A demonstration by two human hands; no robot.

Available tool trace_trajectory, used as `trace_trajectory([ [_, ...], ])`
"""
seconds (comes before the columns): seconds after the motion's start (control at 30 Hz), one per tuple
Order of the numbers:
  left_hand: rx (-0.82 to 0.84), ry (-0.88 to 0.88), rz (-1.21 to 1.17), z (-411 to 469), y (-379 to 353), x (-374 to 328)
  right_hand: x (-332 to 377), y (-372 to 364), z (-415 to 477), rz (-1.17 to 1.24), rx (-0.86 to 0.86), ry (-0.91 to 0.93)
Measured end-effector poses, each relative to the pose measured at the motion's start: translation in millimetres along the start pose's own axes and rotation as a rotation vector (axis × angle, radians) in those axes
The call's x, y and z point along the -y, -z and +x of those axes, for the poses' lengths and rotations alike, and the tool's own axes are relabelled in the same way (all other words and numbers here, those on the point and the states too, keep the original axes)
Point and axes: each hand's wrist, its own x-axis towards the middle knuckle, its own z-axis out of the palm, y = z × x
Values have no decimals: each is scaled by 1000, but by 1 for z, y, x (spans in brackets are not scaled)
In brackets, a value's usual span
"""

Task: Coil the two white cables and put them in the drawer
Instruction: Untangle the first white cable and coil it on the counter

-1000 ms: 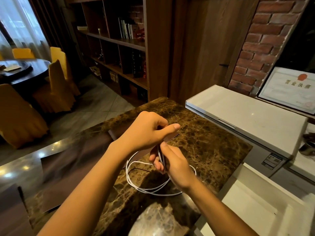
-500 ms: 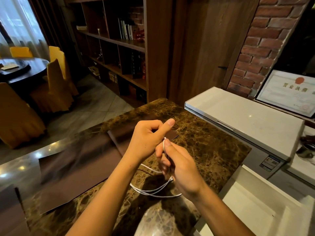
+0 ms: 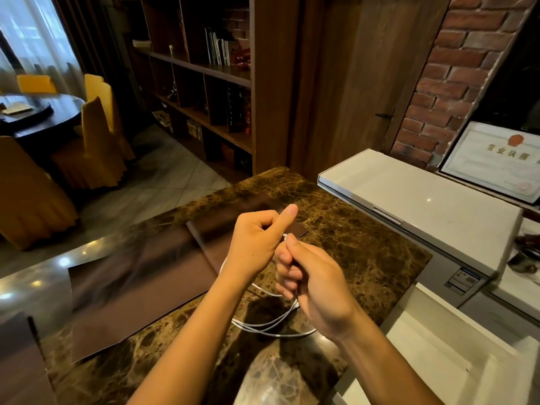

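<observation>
The right hand (image 3: pixel 315 283) still pinches the thin white cable (image 3: pixel 271 326). Its loops, tighter than a second ago, hang near the right edge of the brown marble countertop (image 3: pixel 368 247). The left hand (image 3: pixel 255 244) is curled alongside; its grasp is hidden.

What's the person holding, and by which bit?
A white cable: the right hand pinches it near one end, loops trailing onto the marble counter. Whether the left hand grips it too cannot be told.

Right hand (image 3: pixel 315 285) grips the looped white cable (image 3: pixel 271 325) — left hand (image 3: pixel 257 244) curled on it too — above marble counter (image 3: pixel 365 258).
</observation>
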Motion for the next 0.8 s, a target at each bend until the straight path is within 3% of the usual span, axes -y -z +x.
trace_trajectory([
  [0.23,8,213,-206,-24,-11,2,9,2,5,180,15,-19],
  [0.33,-3,210,-252,-33,-16,7,12,6,10,326,30,-23],
  [0.47,19,115,-152,-50,-27,30,21,10,19,401,31,-3],
  [0.6,17,160,-61,-59,-34,30,29,13,23,360,23,-2],
  [0.8,189,201,203,-71,-37,9,32,29,34,271,-63,61],
])
